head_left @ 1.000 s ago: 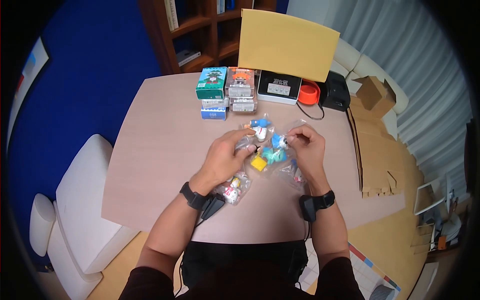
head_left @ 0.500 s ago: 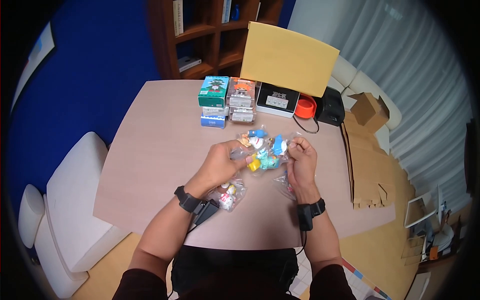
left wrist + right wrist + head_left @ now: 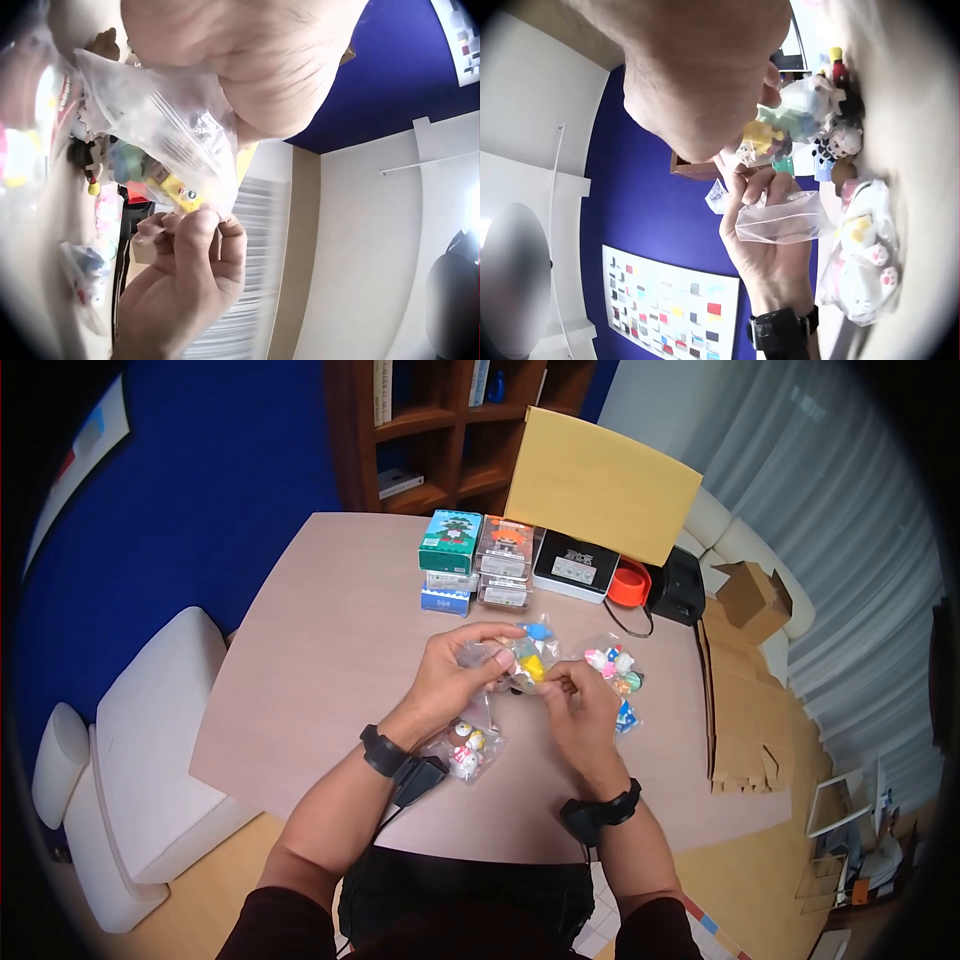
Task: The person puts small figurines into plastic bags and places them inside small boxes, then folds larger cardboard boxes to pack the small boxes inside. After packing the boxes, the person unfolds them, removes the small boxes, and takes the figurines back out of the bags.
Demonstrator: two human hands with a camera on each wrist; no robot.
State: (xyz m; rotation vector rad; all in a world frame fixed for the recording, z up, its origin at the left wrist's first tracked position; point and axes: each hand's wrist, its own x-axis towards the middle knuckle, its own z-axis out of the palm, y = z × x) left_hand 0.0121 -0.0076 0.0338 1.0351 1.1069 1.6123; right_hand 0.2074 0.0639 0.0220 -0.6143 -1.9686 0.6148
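Observation:
Both hands are at a clear plastic bag (image 3: 169, 120) with a yellow figure (image 3: 532, 667) and a greenish one inside, above the table's middle. My left hand (image 3: 445, 675) grips the bag's left end, its index finger stretched along the top. From the right, my right hand (image 3: 585, 720) pinches the bag's edge next to the yellow figure, thumb against curled fingers. Loose plastic (image 3: 784, 217) bunches at the left hand's fingers in the right wrist view. Under the left wrist lies another bag of white figures (image 3: 465, 760). Bagged figures (image 3: 610, 662) also lie right of the right hand.
Small toy boxes (image 3: 450, 542) are stacked at the back, beside a black and white box (image 3: 575, 565) with a yellow panel (image 3: 605, 485) above it. A red round object (image 3: 628, 582) and a black device (image 3: 677, 586) stand right of these. Flattened cardboard (image 3: 745, 705) lines the right edge.
The right hand has moved left from the blue figure to the bag with the yellow one. Bagged figures now show to its right. The left hand keeps its hold on plastic.

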